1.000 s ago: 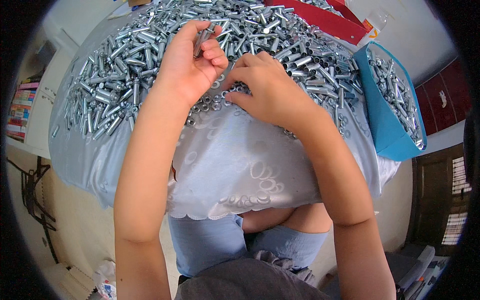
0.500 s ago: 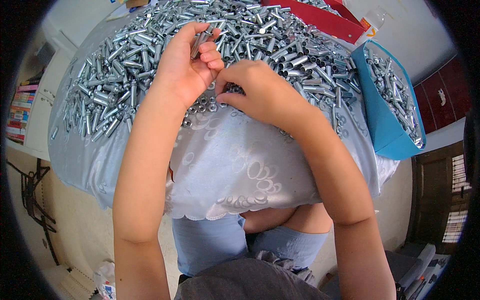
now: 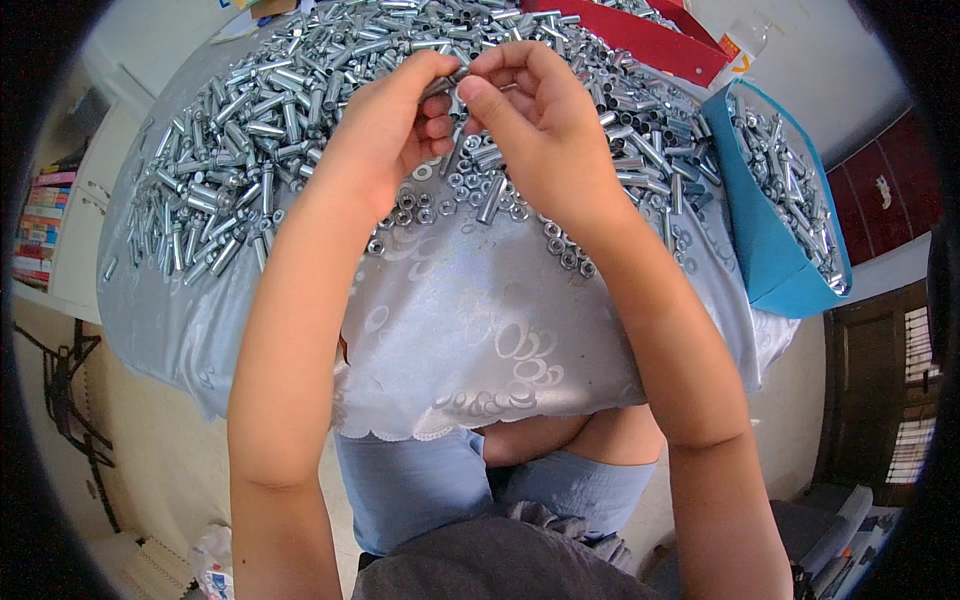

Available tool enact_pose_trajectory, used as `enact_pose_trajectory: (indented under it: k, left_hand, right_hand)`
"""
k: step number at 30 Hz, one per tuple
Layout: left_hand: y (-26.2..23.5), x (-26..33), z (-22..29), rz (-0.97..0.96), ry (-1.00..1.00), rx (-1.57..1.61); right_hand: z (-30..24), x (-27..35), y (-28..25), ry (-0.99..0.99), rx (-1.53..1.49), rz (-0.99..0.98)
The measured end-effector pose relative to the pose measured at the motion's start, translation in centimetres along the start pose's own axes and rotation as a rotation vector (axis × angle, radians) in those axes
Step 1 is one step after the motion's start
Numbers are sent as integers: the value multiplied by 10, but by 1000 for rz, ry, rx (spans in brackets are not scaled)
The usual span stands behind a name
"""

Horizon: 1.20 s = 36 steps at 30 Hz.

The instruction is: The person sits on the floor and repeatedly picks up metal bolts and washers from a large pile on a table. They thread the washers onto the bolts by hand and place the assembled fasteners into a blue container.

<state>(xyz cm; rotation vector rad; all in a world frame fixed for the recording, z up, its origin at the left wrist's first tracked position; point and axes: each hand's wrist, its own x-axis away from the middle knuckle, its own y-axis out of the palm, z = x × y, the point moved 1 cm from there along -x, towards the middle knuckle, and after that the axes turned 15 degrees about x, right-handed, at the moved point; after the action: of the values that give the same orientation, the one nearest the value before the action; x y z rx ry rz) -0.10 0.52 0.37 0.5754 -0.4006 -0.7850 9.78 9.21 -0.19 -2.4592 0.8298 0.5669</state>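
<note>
My left hand is closed around a metal sleeve anchor, held over the near side of a big pile of shiny metal sleeves and bolts. At the anchor's end, the thumb and forefinger of my right hand are pinched together, meeting the left fingertips. Whatever small part the right fingers hold is hidden by them. Below both hands, loose hex nuts and a single short sleeve lie on the pale patterned tablecloth.
On the right, a blue fabric bin filled with bolts stands at the table's edge. A red box with more metal parts sits at the far right, beside a clear plastic bottle. Books fill a shelf at far left.
My right hand has risen from the nuts to the end of the anchor in my left hand. The left hand has shifted slightly right, and the anchor now tilts toward the right hand.
</note>
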Motion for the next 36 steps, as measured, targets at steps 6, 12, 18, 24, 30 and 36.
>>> enact_pose_trajectory:
  k: [6, 12, 18, 24, 30, 36]
  left_hand:
    - [2, 3, 1, -36, 17, -143]
    - [1, 3, 0, -26, 56, -210]
    - [2, 3, -2, -34, 64, -211]
    - [1, 2, -1, -69, 67, -216]
    - [0, 4, 1, -104, 74, -196]
    - [3, 6, 1, -131, 81, -145]
  right_hand:
    - [10, -4, -3, 5, 5, 71]
    - [7, -5, -5, -12, -16, 95]
    - [6, -5, -6, -19, -28, 73]
    - [4, -6, -9, 6, -12, 44]
    - [-2, -7, -13, 82, -64, -23]
    - [-2, -7, -22, 317, -199, -187]
